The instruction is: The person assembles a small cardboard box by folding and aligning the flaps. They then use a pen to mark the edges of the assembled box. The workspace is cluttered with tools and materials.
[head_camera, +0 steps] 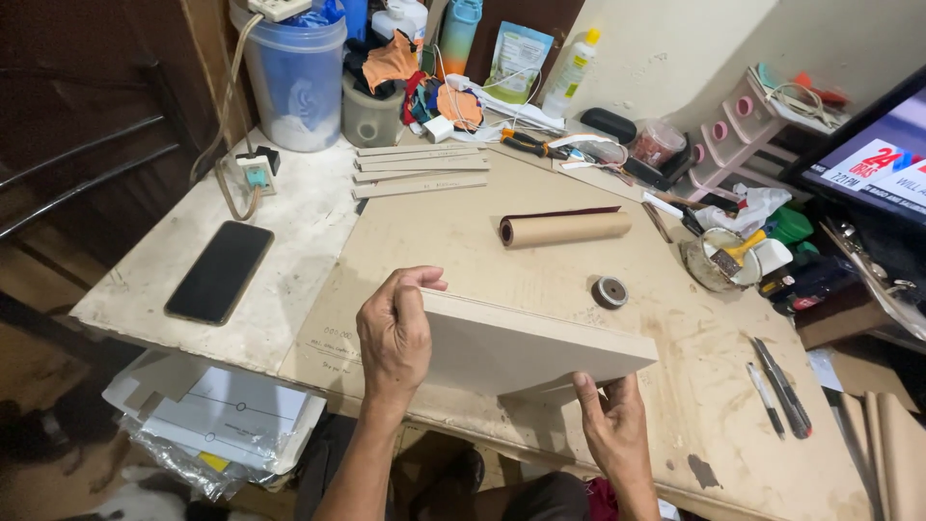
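I hold a pale, flat rectangular board (526, 342) above the front of the brown work board (453, 232). My left hand (394, 333) grips its left end, thumb over the top edge. My right hand (610, 425) supports the lower right corner from underneath, fingers curled on the edge. The board tilts slightly, its face turned toward me.
A roll of brown paper (564, 229) and a small tape roll (609, 291) lie behind the board. A black phone (220, 271) rests at the left. Several wooden strips (422, 171), a blue bucket (292, 77), a glue pot with brush (721, 259) and pens (776, 386) surround the area.
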